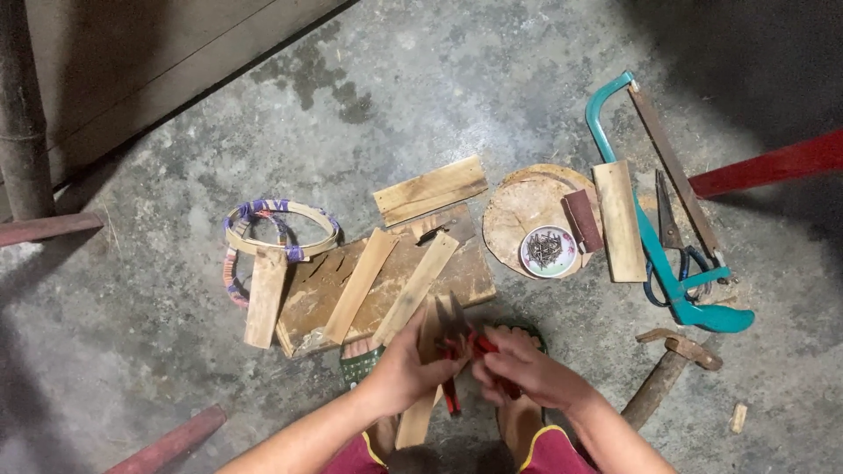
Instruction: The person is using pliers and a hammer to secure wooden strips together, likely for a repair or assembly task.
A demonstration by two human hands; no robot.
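My left hand [406, 360] grips a narrow wooden strip [420, 412] that stands tilted between my knees, its top near the front edge of a wooden board [386, 290]. My right hand [518, 364] is closed on red-handled pliers [470, 351], whose jaws meet the strip just below its upper end. Both hands are close together above my bare feet. Three loose wooden slats [360, 285] lie across the board.
A round wooden block [527, 211] holds a small dish of nails [550, 250] and a flat slat. A teal hacksaw [654, 237], scissors [672, 237] and a hammer [667, 369] lie at right. Wrapped hoops [277, 233] lie at left. Red bars [773, 162] cross the concrete floor.
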